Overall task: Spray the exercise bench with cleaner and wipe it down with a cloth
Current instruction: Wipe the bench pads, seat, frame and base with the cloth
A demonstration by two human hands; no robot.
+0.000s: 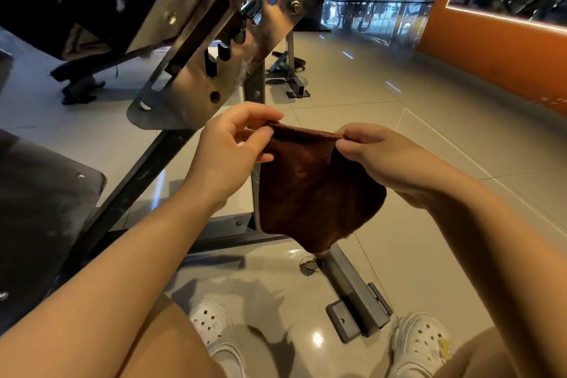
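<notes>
1. The brown cloth [310, 187] hangs in the air between the two hands, over the floor and not on any surface. Its top edge is stretched almost level from left to right, and the rest falls down to a point near the grey foot bar [352, 294] of the bench.
2. The left hand [233, 147] pinches the left end of the top edge between thumb and fingers. The right hand [377, 153] pinches the right end in the same way. Both hands hold the cloth, neither one is free.
3. The bench lies to the left and ahead of the hands. Its steel adjustment plate [196, 70] is just above the left hand, so I judge the left hand is nearer to it. The dark pad [40, 209] is at the lower left.
4. No spray bottle is visible.
5. The floor [429, 132] is glossy pale tile. An orange wall [491, 49] stands on the right, and more gym machines are far behind.
</notes>
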